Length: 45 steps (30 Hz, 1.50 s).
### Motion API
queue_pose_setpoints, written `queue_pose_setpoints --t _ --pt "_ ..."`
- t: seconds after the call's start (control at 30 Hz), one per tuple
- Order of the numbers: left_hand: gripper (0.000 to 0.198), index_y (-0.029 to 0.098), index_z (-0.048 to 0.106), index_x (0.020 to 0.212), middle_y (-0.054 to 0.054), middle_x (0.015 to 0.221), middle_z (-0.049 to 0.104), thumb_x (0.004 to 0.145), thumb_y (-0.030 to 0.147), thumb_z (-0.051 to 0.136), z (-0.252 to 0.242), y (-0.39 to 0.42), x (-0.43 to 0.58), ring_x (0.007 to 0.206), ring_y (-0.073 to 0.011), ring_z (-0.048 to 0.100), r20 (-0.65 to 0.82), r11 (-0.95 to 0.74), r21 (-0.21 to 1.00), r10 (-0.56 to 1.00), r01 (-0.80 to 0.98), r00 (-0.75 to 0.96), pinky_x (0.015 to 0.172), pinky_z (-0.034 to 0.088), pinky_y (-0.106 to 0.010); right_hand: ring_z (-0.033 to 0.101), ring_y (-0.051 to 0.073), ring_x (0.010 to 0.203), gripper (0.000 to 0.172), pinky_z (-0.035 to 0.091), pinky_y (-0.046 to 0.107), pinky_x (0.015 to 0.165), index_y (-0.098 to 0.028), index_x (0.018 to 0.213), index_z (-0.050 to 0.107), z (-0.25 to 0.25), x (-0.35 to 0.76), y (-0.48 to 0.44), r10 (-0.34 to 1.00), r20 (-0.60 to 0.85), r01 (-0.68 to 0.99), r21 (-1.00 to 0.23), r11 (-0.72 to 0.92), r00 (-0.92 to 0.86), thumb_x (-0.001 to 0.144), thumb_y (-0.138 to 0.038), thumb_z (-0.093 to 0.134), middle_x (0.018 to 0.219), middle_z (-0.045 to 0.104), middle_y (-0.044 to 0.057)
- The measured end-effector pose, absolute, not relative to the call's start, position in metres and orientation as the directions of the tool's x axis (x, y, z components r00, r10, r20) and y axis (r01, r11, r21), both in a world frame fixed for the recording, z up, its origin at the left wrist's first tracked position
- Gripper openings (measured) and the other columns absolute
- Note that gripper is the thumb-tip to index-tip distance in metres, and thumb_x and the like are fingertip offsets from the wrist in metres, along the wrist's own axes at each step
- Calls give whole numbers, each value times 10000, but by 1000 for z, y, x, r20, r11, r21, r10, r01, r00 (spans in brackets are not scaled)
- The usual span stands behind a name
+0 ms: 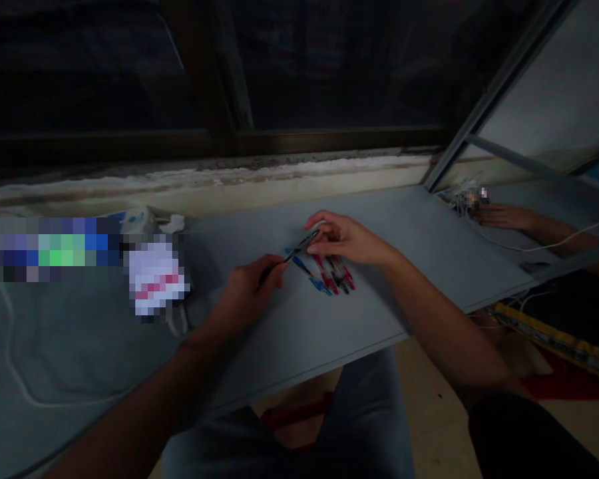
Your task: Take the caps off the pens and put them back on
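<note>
The left hand point(257, 281) is holding a dark pen point(300, 247), which is tilted above the grey table point(374, 306). The right hand point(348, 241) has its curved fingers at the pen's far end, but one cannot tell if they grip it. Several coloured pens point(329, 279) lie beneath, near both hands.

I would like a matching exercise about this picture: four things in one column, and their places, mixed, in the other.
Things
1. dark pen
2. blue pen
3. other person's hand
4. jeans

Places
A. below the near edge of the table
B. gripped by the wearer's left hand
C. to the right of the slanting metal post
D. lying on the table, beside red pens

Right pairs: 1-B, 2-D, 3-C, 4-A
</note>
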<state>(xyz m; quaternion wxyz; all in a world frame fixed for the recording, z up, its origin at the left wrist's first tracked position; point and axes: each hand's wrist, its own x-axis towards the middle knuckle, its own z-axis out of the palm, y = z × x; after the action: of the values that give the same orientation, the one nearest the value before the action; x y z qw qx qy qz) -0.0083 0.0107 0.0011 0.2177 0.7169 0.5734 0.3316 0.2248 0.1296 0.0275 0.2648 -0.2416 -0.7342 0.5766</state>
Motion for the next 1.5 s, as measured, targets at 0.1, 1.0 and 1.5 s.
queue_pose_setpoints --t 0.1,1.0,1.5 --pt "371 201 702 993 31 713 690 1026 494 477 0 10 -6 541 -120 555 216 -263 677 964 687 156 581 421 -242 555 90 497 494 452 226 542 -159 761 633 29 229 132 686 32 198 -947 254 -727 926 -625 640 579 641 -1" --pt "545 236 520 1437 -5 839 790 963 482 632 11 3 3 663 -188 704 371 -182 534 928 826 -35 682 508 -280 488 45 446 396 375 180 487 -163 734 551 29 195 145 732 111 139 -952 272 -672 1004 -428 667 553 593 -57" --pt "636 167 444 1535 -23 795 779 985 446 597 6 30 -3 593 -149 652 276 -165 641 961 750 -25 665 504 -251 431 32 446 464 344 169 466 -197 694 435 26 158 153 857 119 -1 -991 137 -501 878 -369 824 519 497 -110"
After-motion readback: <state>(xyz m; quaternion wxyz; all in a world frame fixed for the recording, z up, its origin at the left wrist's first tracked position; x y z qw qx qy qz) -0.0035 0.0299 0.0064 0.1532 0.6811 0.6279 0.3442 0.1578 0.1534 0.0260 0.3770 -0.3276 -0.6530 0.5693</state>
